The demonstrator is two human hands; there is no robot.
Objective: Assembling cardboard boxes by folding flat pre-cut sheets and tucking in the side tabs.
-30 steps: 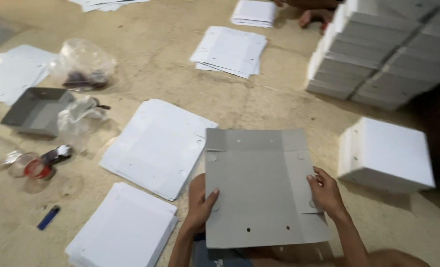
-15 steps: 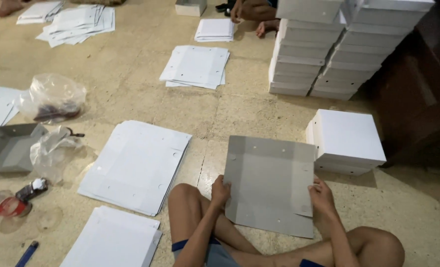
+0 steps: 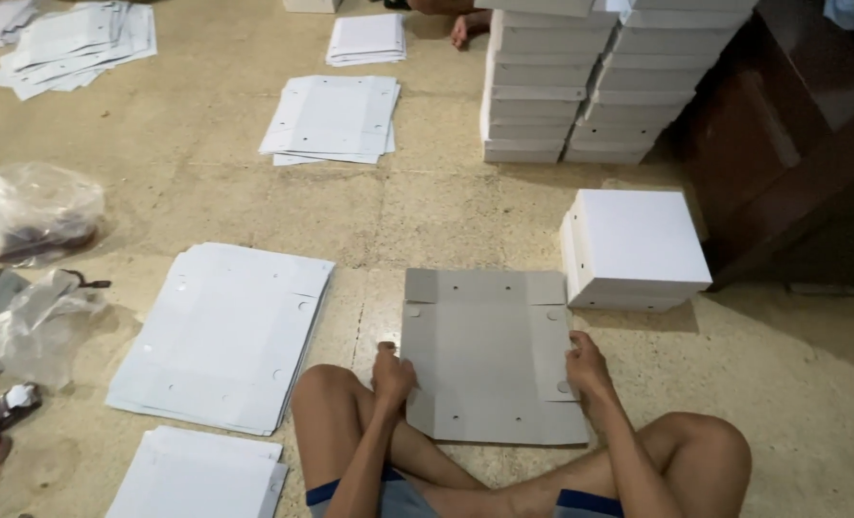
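Gripping: both hands hold one flat grey cardboard blank (image 3: 489, 360) by its side edges.
Left hand (image 3: 390, 372): closed on the left edge of the blank, fingers curled over it, just above the person's left knee.
Right hand (image 3: 588, 364): closed on the right edge, thumb on top beside a folded side flap.
Blank position: lying flat on the floor (image 3: 427, 206), directly ahead of the crossed legs; punched holes show along its edges and flaps.
Finished box (image 3: 633, 247): white, closed, on the floor just beside the blank's far right corner; contact probably, but the view does not settle it.
Box stacks (image 3: 580, 82): white boxes piled in columns at the far side of the floor, against a dark wooden cabinet (image 3: 782, 144).
White blank pile (image 3: 225, 331): flat sheets on the floor, left of the left knee.
Second pile (image 3: 201, 475): white sheets nearer the person, at the lower left.
Far pile (image 3: 333, 117): white sheets well apart, farther out.
Plastic bags (image 3: 38, 206): clear, crumpled, at the left edge of the floor.
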